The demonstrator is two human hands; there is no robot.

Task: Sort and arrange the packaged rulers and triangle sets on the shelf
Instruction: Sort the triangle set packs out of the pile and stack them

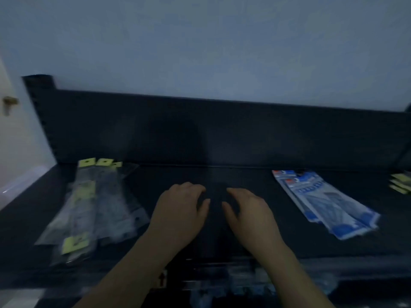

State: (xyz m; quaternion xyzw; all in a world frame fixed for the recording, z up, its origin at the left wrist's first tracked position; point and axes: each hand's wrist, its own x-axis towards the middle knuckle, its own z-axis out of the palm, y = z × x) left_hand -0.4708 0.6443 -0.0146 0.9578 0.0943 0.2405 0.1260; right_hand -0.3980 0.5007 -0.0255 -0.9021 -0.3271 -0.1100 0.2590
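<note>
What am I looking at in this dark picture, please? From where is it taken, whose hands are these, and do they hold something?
There is one picture only, taken by a camera worn on a person's head, looking forward and down. No machine is involved. The left hand and right hand are that person's own, with fingers curled over the bare middle of a dark shelf. Neither seems to hold anything, though the picture is dim and blurred. On the left lie clear packages with yellow tags, overlapping. On the right lies a fanned stack of blue and white packages. At the far right edge a few more yellow-tagged items are just visible.
</note>
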